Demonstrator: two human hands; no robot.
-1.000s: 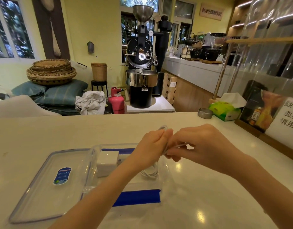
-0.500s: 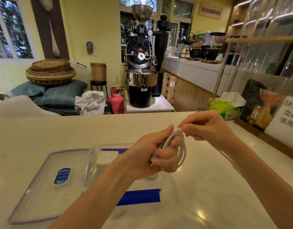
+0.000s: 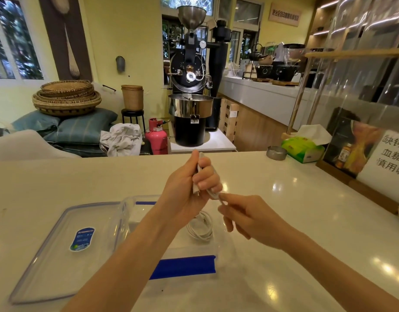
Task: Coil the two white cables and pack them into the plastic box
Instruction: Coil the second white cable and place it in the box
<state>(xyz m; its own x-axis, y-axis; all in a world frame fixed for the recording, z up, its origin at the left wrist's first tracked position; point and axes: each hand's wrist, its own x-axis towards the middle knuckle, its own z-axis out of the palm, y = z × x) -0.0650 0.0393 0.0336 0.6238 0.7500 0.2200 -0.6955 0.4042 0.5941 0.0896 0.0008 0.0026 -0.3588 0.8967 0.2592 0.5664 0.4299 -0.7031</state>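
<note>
My left hand [image 3: 189,183] grips a bundle of white cable [image 3: 199,167], held upright above the clear plastic box [image 3: 185,266] with blue clips. Just below and to the right, my right hand [image 3: 246,219] pinches the loose end of that same cable [image 3: 218,197]. A second white cable [image 3: 200,228] lies coiled inside the box, partly hidden behind my left wrist. My left forearm covers much of the box's inside.
The box's clear lid [image 3: 65,251] with a blue label lies flat to the left of the box on the white counter [image 3: 306,221]. A small metal dish [image 3: 276,152], a green tissue box [image 3: 303,147] and a framed sign [image 3: 374,152] stand at the far right.
My left hand has lifted and turned the cable bundle upright. My right hand dropped from above the bundle to below it, still guiding the cable end round. The coiled cable in the box now shows.
</note>
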